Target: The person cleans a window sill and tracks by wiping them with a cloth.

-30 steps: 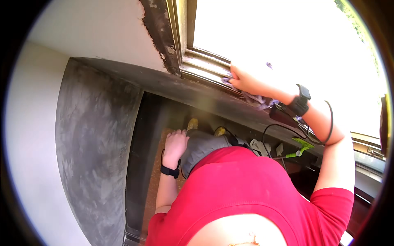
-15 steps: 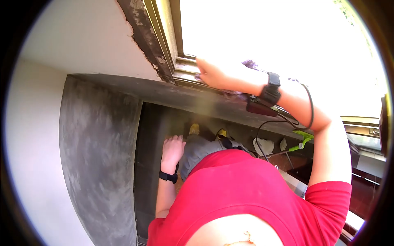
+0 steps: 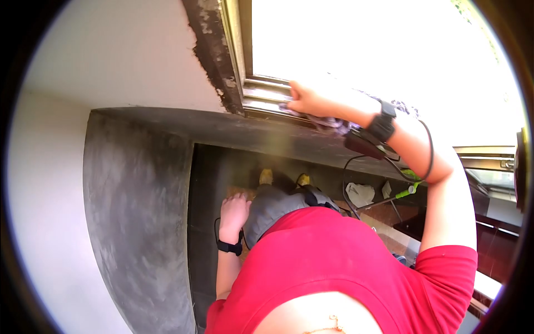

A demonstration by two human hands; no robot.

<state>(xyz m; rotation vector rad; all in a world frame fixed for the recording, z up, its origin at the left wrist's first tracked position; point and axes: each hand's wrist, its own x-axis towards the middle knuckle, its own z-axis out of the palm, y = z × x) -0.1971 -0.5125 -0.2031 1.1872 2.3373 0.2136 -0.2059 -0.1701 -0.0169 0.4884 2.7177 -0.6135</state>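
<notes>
My right hand (image 3: pixel 312 100) is closed on a greyish-purple cloth (image 3: pixel 332 125) at the left end of the window track (image 3: pixel 267 94). Part of the cloth trails along the sill under my wrist, which wears a black band. A dark box with a cable (image 3: pixel 364 146) is below that wrist. My left hand (image 3: pixel 235 211) hangs low beside my grey trousers, its fingers loosely bent; whether they hold anything is hidden. A black band is on that wrist too.
The window frame (image 3: pixel 238 50) meets a wall edge with chipped plaster (image 3: pixel 211 55). A grey wall panel (image 3: pixel 133 222) stands at the left. Below the sill are a green-headed tool (image 3: pixel 406 192) and a white bag (image 3: pixel 360 195). My yellow shoes (image 3: pixel 266 177) show on the floor.
My right hand went left along the window track with the cloth, then slightly back to the right. The view has shifted a little. My left hand stays low.
</notes>
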